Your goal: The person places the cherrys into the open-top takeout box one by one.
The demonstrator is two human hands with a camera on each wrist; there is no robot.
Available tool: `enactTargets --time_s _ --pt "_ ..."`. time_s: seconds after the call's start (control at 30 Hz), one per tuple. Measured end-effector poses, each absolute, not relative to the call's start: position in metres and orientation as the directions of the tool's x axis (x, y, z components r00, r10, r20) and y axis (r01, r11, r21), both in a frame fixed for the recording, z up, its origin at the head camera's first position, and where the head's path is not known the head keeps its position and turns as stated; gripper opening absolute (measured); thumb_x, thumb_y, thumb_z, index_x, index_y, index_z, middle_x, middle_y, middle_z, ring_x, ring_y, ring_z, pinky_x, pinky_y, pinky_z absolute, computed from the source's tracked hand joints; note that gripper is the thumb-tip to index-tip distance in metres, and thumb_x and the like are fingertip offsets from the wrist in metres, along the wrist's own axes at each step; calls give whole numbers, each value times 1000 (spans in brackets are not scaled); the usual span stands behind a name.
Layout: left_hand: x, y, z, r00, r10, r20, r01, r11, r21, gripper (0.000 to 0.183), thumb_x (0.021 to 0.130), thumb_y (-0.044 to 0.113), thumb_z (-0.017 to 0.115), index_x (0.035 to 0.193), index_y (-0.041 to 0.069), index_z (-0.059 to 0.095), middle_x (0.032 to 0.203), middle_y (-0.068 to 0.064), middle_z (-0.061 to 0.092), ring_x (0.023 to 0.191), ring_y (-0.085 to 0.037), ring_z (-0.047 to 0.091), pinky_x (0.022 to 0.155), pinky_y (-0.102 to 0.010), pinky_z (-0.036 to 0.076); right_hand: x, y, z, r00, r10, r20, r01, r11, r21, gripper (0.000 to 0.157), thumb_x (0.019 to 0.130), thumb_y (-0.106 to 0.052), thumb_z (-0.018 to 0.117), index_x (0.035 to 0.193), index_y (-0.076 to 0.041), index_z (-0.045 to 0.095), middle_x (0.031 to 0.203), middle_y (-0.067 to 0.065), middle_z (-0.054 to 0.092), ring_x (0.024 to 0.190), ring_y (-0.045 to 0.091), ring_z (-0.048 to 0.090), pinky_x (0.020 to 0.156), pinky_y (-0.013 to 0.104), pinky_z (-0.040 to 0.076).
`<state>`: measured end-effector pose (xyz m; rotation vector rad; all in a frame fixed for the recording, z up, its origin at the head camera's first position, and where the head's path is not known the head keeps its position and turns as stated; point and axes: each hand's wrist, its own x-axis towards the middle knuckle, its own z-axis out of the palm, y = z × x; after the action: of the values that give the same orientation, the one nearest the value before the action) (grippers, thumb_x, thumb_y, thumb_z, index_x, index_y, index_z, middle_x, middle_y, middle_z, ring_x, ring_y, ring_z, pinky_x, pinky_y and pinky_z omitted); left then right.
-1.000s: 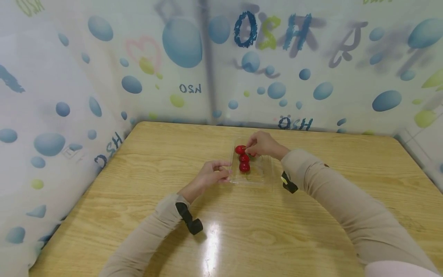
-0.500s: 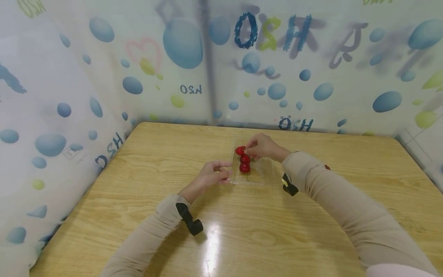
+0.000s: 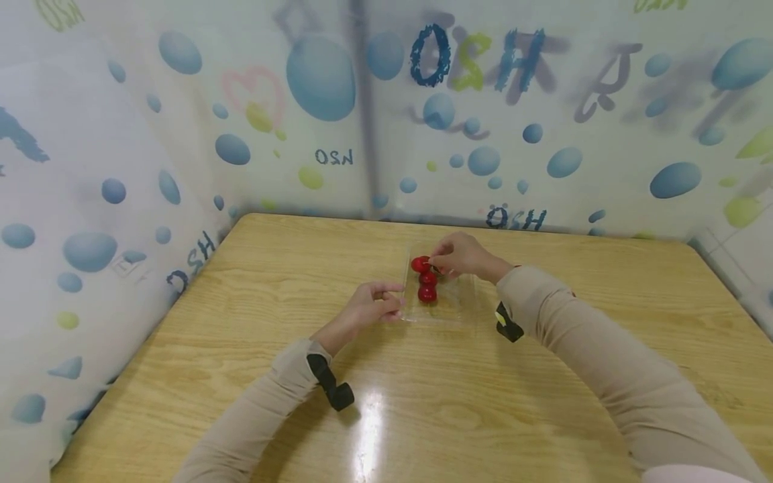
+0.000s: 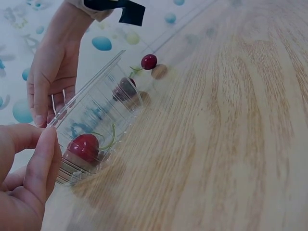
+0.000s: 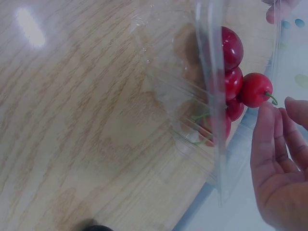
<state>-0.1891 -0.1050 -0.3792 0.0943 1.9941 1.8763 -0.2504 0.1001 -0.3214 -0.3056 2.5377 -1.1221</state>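
Observation:
Several red cherries lie in a clear plastic box (image 3: 447,312), among them a front cherry (image 3: 427,294) and a top cherry (image 3: 421,263). My left hand (image 3: 367,303) pinches the box's left rim between thumb and finger, as the left wrist view shows. Over the box's far part is my right hand (image 3: 461,256). In the right wrist view its thumb stands apart from the fingers, and the fingertips are close by the green stem (image 5: 273,99) of a cherry (image 5: 255,90). The right hand hides part of the box's contents in the head view.
The box stands on a wooden table (image 3: 290,268) near its back edge, before a patterned wall covering (image 3: 398,121). In the left wrist view one cherry (image 4: 149,61) lies on the table beyond the box. The right sleeve (image 3: 580,329) crosses the table's right side.
My right hand has shifted very slightly to the right at the top cherry, its fingertips drawing a little away from it. The left hand stays on the rim.

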Motion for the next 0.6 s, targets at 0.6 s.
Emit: enactTargets --time_s 0.6 --pt "-189 -104 -379 -913 332 -237 -211 113 971 38 85 1 57 120 -7 48 85 -12 53 65 -11 58 64 -20 53 -249 135 -312 -920 -373 -116 -134 582 -802 23 90 -16 51 99 3 60 91 17 59 85 34 58 70 41 53"
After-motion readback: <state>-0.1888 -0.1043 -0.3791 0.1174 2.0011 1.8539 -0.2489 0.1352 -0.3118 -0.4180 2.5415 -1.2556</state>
